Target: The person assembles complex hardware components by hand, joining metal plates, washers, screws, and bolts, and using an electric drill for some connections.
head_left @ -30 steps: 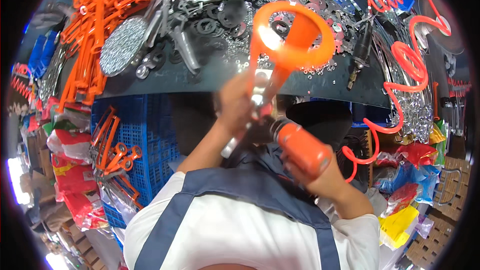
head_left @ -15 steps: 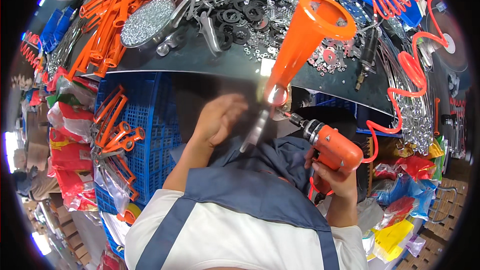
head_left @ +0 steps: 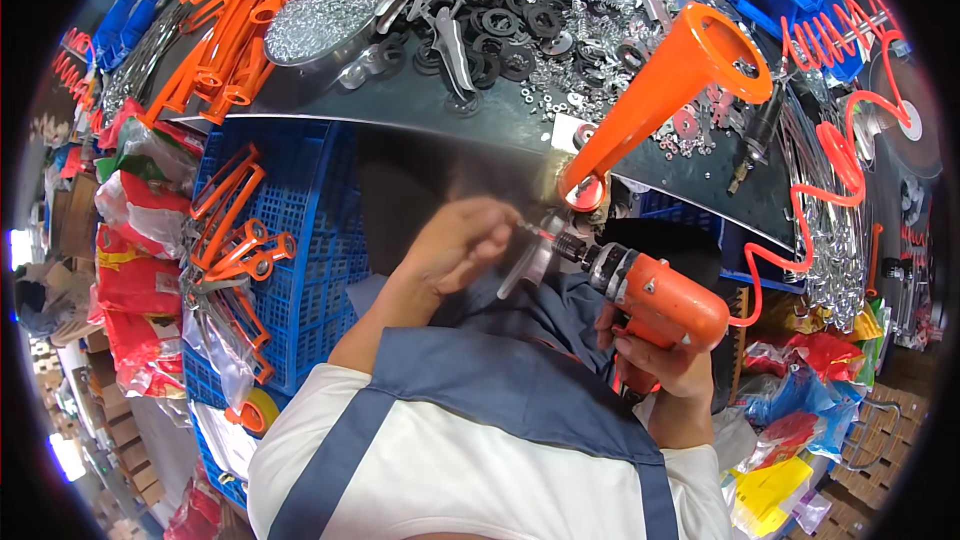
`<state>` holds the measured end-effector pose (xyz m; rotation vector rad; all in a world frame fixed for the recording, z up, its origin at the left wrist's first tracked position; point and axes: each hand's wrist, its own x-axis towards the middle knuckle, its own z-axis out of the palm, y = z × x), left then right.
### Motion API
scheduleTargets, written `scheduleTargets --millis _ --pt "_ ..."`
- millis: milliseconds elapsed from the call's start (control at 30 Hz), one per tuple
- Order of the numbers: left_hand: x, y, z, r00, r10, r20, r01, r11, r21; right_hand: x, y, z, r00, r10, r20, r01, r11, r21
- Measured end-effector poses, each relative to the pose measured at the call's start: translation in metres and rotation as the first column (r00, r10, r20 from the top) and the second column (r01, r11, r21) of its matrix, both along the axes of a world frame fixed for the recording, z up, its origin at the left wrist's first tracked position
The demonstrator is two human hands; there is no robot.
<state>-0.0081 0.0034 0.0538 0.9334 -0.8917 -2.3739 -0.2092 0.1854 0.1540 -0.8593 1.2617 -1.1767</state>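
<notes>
My right hand (head_left: 660,360) grips an orange air-powered screwdriver (head_left: 668,302) by its handle. Its bit points left, toward the fingertips of my left hand (head_left: 462,248). The left fingers are pinched together close to the bit's tip; whatever they hold is too small to make out. Just above the bit, an orange metal frame (head_left: 645,100) with a ring-shaped end leans up and to the right from a small fixture (head_left: 565,135) at the bench edge. A silver handle-like piece (head_left: 525,270) hangs below the frame, partly behind the bit.
Across the dark bench (head_left: 410,105) lie orange frames (head_left: 225,50), a bowl of small metal parts (head_left: 325,20), black rings (head_left: 515,60) and silver levers (head_left: 452,50). A red coiled hose (head_left: 835,165) runs to the screwdriver. Blue crates (head_left: 310,210) stand at the left.
My left hand has moved right to the bit's tip, its fingers drawing together. The screwdriver has shifted slightly left. The bench and orange frame appear shifted as the view turned.
</notes>
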Motion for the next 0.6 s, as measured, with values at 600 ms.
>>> scheduleTargets --millis 600 --pt "-0.01 0.016 0.016 0.928 0.008 0.373 0.247 0.736 -0.63 0.002 -0.004 0.002 0.995 -0.094 0.045 0.098 0.993 -0.072"
